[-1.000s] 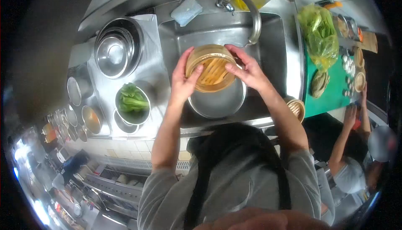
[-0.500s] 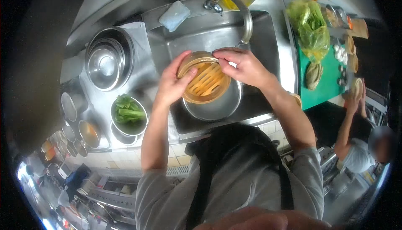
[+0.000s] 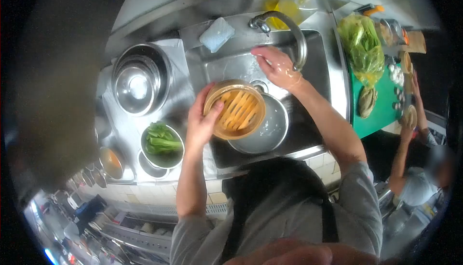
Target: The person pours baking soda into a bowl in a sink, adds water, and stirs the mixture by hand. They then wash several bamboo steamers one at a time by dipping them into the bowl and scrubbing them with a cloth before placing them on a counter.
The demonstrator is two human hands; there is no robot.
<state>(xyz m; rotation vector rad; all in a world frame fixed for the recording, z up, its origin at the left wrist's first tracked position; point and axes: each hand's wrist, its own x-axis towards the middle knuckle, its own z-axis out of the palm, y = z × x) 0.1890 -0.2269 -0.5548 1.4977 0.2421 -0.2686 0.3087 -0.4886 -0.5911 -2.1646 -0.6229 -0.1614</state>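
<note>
My left hand (image 3: 199, 122) grips a small round bamboo steamer basket (image 3: 238, 85) by its side, thumb over the rim. Its slatted base faces me. The basket is held above the sink, partly over a metal bowl (image 3: 274, 132) standing in the basin. My right hand (image 3: 276, 68) is apart from the basket, below the curved faucet (image 3: 300, 43), fingers stretched out and thumb apart, holding nothing. Water glistens on that wrist.
The steel sink (image 3: 316, 72) has a blue-white sponge (image 3: 217, 34) on its back ledge. Stacked metal bowls (image 3: 137, 89) and a bowl of leafy greens (image 3: 162, 139) stand left. Right are a green cutting board (image 3: 362, 126), bagged greens (image 3: 359, 43) and a co-worker's hand (image 3: 409, 129).
My right hand has let go of the steamer basket and moved up toward the faucet. The left hand still holds the basket. The view has shifted slightly.
</note>
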